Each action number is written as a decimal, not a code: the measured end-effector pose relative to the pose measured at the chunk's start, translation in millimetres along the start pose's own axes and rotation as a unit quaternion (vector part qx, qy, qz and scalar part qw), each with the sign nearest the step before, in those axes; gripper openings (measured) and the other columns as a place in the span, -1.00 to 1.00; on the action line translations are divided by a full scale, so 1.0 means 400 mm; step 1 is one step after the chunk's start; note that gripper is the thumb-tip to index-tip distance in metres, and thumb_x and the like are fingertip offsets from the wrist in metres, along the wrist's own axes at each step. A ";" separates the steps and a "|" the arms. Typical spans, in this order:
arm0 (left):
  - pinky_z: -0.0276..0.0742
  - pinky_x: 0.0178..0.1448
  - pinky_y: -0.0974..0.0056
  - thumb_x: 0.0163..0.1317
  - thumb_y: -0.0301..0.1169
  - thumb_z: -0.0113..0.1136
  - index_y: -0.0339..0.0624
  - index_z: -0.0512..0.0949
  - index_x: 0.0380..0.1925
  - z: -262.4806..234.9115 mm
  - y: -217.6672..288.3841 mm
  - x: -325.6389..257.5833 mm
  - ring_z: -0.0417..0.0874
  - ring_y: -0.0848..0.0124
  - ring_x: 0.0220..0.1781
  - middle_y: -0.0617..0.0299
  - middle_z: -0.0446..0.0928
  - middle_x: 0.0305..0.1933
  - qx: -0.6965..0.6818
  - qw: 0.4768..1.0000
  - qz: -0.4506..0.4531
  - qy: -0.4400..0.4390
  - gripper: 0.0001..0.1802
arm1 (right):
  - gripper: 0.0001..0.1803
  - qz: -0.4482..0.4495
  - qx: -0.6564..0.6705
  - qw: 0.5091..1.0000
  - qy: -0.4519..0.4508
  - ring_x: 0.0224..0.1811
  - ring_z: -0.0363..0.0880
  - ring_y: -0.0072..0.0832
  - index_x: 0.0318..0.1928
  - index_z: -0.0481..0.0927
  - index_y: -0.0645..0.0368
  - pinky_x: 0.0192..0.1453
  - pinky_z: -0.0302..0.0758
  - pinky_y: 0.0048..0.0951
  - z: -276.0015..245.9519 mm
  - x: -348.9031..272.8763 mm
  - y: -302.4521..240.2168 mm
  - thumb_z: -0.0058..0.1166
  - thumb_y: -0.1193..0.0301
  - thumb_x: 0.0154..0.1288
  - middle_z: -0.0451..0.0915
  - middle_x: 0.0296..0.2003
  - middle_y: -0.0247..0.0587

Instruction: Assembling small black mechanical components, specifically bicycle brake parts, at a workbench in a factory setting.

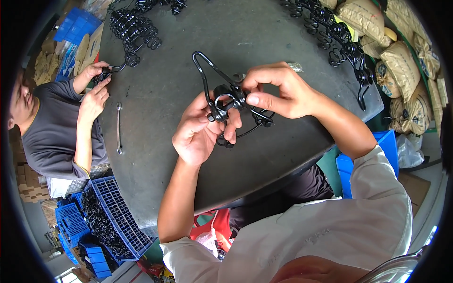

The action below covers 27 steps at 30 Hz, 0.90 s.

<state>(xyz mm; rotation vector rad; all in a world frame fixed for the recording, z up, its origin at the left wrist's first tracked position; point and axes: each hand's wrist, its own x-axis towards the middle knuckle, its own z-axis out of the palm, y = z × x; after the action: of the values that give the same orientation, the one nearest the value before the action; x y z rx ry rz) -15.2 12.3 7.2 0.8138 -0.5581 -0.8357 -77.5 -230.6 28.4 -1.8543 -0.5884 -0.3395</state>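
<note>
Over the middle of the dark table, both my hands hold a black bent-wire metal part [222, 96] with a ring-shaped clamp at its centre. A long wire loop rises from it toward the far left, and coiled wire hangs below. My left hand [196, 129] supports the clamp from underneath, fingers curled round it. On the other side, my right hand [281, 92] pinches the clamp's right end between thumb and fingers. Whether a small piece sits in that pinch is hidden.
Black wire parts lie heaped at the far left [130, 30] and far right [337, 40] of the table [283, 155]. A wrench [119, 129] lies at left, near a co-worker [56, 122] handling a similar part. Blue crates [118, 212] stand lower left; sacks [398, 66] are stacked right.
</note>
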 end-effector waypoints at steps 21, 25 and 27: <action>0.65 -0.18 0.34 0.40 -0.51 0.29 -0.41 0.50 0.16 0.058 -0.026 -0.003 0.68 0.42 -0.26 0.10 0.65 -0.09 0.194 0.975 0.092 0.059 -0.62 | -0.71 -0.028 -0.045 0.997 -0.053 -0.34 0.56 -0.20 -0.17 0.55 0.26 -0.26 0.46 -0.22 0.001 0.004 0.005 0.27 0.27 0.41 0.58 -0.40 -0.15; 0.69 -0.08 0.30 0.39 -0.53 0.32 -0.37 0.50 0.20 0.032 -0.022 -0.006 0.68 0.42 -0.12 0.10 0.64 0.03 0.156 0.983 0.074 0.059 -0.59 | -0.62 0.098 -0.020 0.991 -0.090 -0.29 0.67 -0.41 0.03 0.55 0.24 -0.24 0.53 -0.34 0.005 0.006 -0.019 0.31 0.25 0.41 0.69 -0.34 -0.21; 0.70 -0.06 0.32 0.36 -0.54 0.36 -0.34 0.51 0.19 0.037 -0.017 -0.001 0.68 0.44 -0.11 0.12 0.64 0.03 0.155 0.983 0.071 0.071 -0.58 | -0.65 0.132 -0.033 0.987 -0.087 -0.29 0.68 -0.48 0.10 0.56 0.22 -0.26 0.53 -0.39 0.013 0.004 -0.006 0.28 0.30 0.45 0.72 -0.34 -0.24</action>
<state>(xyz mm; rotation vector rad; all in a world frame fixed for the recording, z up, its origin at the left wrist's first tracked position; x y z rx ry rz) -28.8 3.9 10.2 1.0966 -0.6197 -0.5611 -77.8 -224.9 29.3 -2.0102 -0.4457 -0.0212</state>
